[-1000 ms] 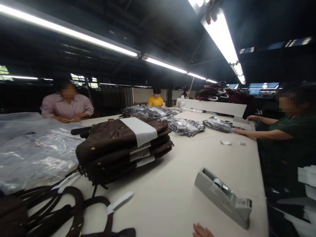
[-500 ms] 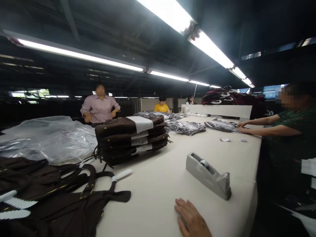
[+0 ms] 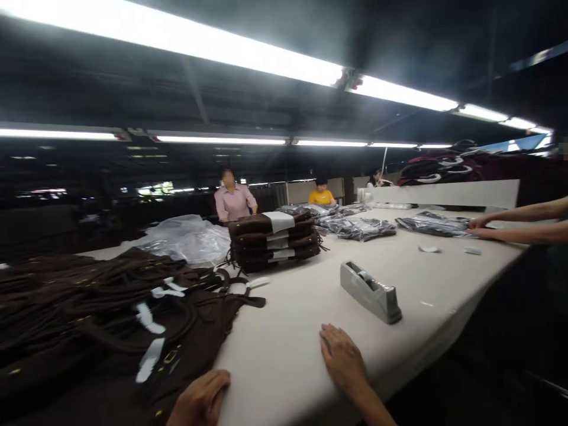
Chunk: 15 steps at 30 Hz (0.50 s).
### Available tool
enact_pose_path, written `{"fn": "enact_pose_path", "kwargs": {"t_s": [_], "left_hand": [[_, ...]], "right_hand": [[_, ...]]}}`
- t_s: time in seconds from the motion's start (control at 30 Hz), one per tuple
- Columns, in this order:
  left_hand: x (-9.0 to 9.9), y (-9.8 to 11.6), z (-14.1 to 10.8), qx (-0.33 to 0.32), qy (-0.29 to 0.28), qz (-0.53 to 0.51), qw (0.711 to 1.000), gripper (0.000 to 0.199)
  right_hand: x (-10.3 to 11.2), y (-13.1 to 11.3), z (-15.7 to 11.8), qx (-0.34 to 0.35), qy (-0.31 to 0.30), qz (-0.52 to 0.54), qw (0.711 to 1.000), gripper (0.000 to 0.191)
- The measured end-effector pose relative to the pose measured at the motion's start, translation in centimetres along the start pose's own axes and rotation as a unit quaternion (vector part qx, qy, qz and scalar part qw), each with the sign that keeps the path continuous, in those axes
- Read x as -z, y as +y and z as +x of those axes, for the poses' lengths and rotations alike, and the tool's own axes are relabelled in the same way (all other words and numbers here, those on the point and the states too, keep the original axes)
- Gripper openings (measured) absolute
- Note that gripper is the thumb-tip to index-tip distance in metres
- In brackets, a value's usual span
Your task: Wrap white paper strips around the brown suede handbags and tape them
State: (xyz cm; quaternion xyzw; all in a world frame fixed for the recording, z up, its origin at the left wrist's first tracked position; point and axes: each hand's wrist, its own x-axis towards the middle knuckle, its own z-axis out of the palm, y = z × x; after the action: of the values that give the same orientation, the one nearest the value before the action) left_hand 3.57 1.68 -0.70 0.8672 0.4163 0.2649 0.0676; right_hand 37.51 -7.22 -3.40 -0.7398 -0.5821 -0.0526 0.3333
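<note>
My left hand (image 3: pixel 199 399) is at the bottom, its fingers curled, where the pile of dark brown fabric bags (image 3: pixel 106 361) meets the bare tabletop (image 3: pixel 275 331). What it grips, if anything, is hidden. On the tabletop my right hand (image 3: pixel 344 358) lies palm down with fingers stretched out. A small greyish patch shows by its thumb, too unclear to name. Just beyond this hand stands a grey tape dispenser (image 3: pixel 370 293). The brown bags have handles, gold-coloured fittings and white paper wraps (image 3: pixel 149 360) on some straps.
A stack of folded brown bags with white bands (image 3: pixel 275 242) stands ahead, beside clear plastic sheets (image 3: pixel 190 239). Bagged items (image 3: pixel 355 228) lie farther back. At right, a co-worker's hands (image 3: pixel 479 225) touch another plastic-wrapped item (image 3: pixel 432 223). Another person (image 3: pixel 235 201) stands across the table.
The view has swung left and widened over the brown bags. My left hand has come into view at the bottom. My right hand still rests on the tabletop near the tape dispenser.
</note>
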Motion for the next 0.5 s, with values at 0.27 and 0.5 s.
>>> {"fn": "enact_pose_path", "kwargs": {"t_s": [0.27,0.5], "left_hand": [[1.0,2.9,-0.4,-0.026,0.039,0.059,0.997,0.028],[1.5,3.5,-0.5,-0.013,0.032,0.067,0.997,0.026]], "right_hand": [[-0.7,0.6,0.0,0.024,0.024,-0.021,0.999,0.032],[0.2,0.0,-0.1,-0.007,0.015,-0.025,1.000,0.034]]}}
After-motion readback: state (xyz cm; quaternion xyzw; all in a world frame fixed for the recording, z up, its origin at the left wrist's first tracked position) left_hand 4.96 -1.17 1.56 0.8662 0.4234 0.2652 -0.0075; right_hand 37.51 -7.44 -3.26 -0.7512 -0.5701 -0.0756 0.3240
